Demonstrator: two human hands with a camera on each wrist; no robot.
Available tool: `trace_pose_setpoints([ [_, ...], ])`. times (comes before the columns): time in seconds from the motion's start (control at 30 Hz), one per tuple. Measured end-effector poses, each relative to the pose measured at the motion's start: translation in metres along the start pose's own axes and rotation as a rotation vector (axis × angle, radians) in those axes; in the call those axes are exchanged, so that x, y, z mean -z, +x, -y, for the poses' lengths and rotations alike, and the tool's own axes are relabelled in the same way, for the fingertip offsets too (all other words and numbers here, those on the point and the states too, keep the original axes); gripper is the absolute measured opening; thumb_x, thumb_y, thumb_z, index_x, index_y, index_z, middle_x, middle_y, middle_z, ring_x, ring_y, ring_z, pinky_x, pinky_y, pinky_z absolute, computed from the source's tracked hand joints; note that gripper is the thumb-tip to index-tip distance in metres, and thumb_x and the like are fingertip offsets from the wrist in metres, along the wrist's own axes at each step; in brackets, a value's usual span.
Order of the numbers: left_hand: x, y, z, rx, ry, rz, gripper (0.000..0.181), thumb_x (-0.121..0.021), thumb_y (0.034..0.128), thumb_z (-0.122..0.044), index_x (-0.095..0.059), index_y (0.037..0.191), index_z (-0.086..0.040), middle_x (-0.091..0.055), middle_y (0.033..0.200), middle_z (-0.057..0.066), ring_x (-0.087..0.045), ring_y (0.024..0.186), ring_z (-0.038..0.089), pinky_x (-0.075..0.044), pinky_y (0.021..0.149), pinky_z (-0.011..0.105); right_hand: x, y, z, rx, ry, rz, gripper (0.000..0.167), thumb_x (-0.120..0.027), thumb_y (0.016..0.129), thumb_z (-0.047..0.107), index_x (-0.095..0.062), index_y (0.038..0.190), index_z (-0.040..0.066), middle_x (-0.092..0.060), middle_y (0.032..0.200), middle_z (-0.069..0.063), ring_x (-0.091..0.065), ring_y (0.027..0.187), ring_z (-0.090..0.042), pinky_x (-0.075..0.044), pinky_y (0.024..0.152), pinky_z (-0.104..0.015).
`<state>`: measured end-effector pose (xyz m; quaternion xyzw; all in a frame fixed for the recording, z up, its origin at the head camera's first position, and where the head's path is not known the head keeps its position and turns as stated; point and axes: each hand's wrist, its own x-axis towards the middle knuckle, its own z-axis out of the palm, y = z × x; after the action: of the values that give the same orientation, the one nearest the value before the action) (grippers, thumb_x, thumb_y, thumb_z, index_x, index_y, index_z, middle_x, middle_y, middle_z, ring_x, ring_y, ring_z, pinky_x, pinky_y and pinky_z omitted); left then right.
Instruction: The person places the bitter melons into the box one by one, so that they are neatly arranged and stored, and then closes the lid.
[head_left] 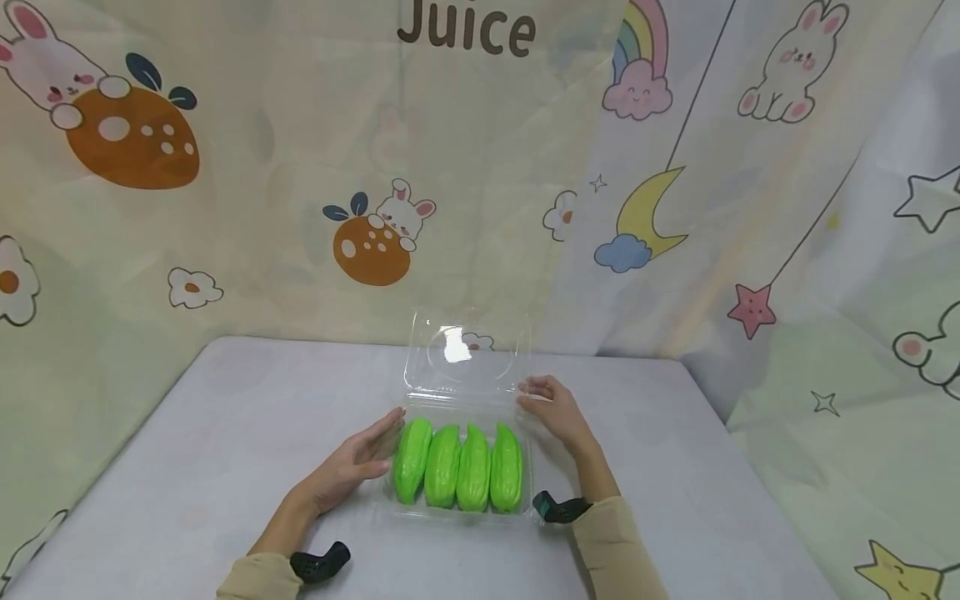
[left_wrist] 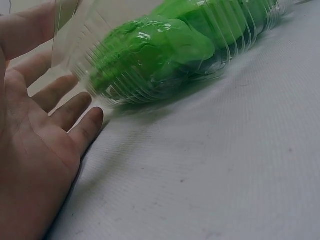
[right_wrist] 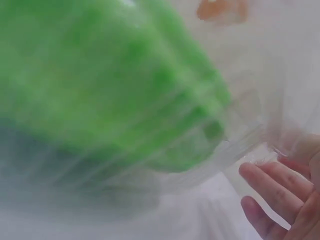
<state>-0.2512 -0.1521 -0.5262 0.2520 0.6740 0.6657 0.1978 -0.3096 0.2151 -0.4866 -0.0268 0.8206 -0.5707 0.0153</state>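
Several bright green, elongated fruit- or vegetable-shaped pieces (head_left: 443, 467) lie side by side in a clear plastic clamshell box (head_left: 480, 515). Its transparent lid (head_left: 495, 379) stands raised at the back. My left hand (head_left: 347, 468) is at the box's left side, fingers extended towards its back corner and thumb near the leftmost piece. In the left wrist view, those fingers (left_wrist: 80, 107) lie against or close to the ribbed wall. At the right back corner, my right hand (head_left: 557, 410) has its fingertips at the lid's lower edge. Through the plastic, the right wrist view shows its fingers (right_wrist: 280, 187) only loosely bent.
A white-covered table (head_left: 300, 383) lies under the box. Behind it hangs a printed cloth (head_left: 480, 167) with rabbits, stars and a moon. Black wrist devices (head_left: 321, 563) sit at both cuffs.
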Motion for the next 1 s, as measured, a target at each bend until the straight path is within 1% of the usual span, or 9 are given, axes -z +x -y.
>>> trace_pose_setpoints([
  [0.13,0.001,0.000,-0.002,-0.006,-0.003,-0.001,0.079,-0.059,0.0907,-0.012,-0.012,0.154,-0.020,-0.003,0.162,0.005,-0.001,0.148,0.028,-0.018,0.111,0.011,0.004,0.000,0.005,0.029,0.004,0.027,0.056,-0.068,0.088,0.020,-0.044,0.137,0.007,-0.058,0.132,-0.015,-0.057,0.120,-0.033,-0.049,0.098,-0.043],
  [0.27,0.001,0.000,-0.005,-0.010,-0.021,0.002,0.079,-0.059,0.0908,-0.011,-0.011,0.154,-0.018,-0.003,0.162,0.006,0.000,0.148,0.028,-0.019,0.110,0.009,0.007,-0.001,0.009,0.037,-0.021,0.028,0.060,-0.069,0.087,0.021,-0.043,0.140,0.011,-0.056,0.134,-0.014,-0.058,0.119,-0.033,-0.050,0.098,-0.044],
  [0.37,0.000,-0.001,-0.006,-0.004,-0.017,0.003,0.080,-0.059,0.0911,-0.013,-0.010,0.154,-0.018,-0.003,0.162,0.005,0.000,0.148,0.029,-0.015,0.117,0.025,0.009,-0.003,0.010,0.039,-0.052,0.029,0.060,-0.070,0.087,0.022,-0.044,0.140,0.014,-0.057,0.134,-0.012,-0.060,0.118,-0.031,-0.051,0.096,-0.042],
  [0.47,-0.002,-0.001,-0.007,0.001,-0.013,-0.002,0.080,-0.060,0.0908,-0.015,-0.010,0.154,-0.018,-0.003,0.162,0.004,0.000,0.148,0.029,-0.006,0.118,0.044,0.012,-0.005,0.011,0.060,-0.085,0.043,0.065,-0.070,0.086,0.022,-0.041,0.143,0.015,-0.057,0.134,-0.012,-0.062,0.114,-0.029,-0.053,0.093,-0.039],
  [0.53,-0.002,0.000,-0.007,0.000,-0.010,-0.004,0.080,-0.060,0.0907,-0.014,-0.010,0.154,-0.017,-0.003,0.162,0.004,0.001,0.148,0.029,-0.004,0.117,0.048,0.015,-0.006,0.012,0.076,-0.093,0.053,0.068,-0.072,0.085,0.021,-0.040,0.145,0.016,-0.057,0.133,-0.013,-0.065,0.109,-0.028,-0.055,0.089,-0.037],
  [0.6,-0.002,0.000,-0.008,-0.001,-0.010,-0.007,0.080,-0.059,0.0906,-0.014,-0.011,0.154,-0.017,-0.004,0.162,0.004,0.001,0.149,0.028,-0.005,0.117,0.045,0.018,-0.007,0.013,0.088,-0.099,0.063,0.067,-0.074,0.083,0.020,-0.043,0.143,0.019,-0.057,0.133,-0.013,-0.067,0.103,-0.027,-0.056,0.085,-0.036],
  [0.7,-0.002,0.000,-0.007,-0.004,-0.011,-0.005,0.080,-0.059,0.0907,-0.012,-0.010,0.154,-0.017,-0.004,0.162,0.003,0.001,0.149,0.027,-0.013,0.117,0.026,0.021,-0.009,0.016,0.103,-0.104,0.091,0.063,-0.074,0.082,0.019,-0.048,0.139,0.021,-0.056,0.134,-0.015,-0.068,0.101,-0.027,-0.057,0.084,-0.036],
  [0.83,-0.003,-0.001,-0.007,-0.018,-0.027,0.011,0.079,-0.057,0.0910,-0.009,-0.009,0.154,-0.016,-0.002,0.162,0.004,0.002,0.148,0.028,-0.020,0.107,0.006,0.024,-0.011,0.018,0.122,-0.127,0.123,0.059,-0.072,0.084,0.019,-0.049,0.138,0.021,-0.054,0.135,-0.014,-0.067,0.104,-0.027,-0.057,0.085,-0.036],
  [1.0,-0.002,-0.002,-0.005,-0.032,-0.036,0.017,0.078,-0.057,0.0914,-0.006,-0.011,0.154,-0.017,-0.001,0.162,0.005,0.002,0.148,0.029,-0.021,0.106,0.004,0.025,-0.013,0.018,0.172,-0.089,0.174,0.056,-0.067,0.088,0.013,-0.047,0.139,0.016,-0.051,0.139,-0.018,-0.066,0.106,-0.030,-0.056,0.087,-0.032],
])
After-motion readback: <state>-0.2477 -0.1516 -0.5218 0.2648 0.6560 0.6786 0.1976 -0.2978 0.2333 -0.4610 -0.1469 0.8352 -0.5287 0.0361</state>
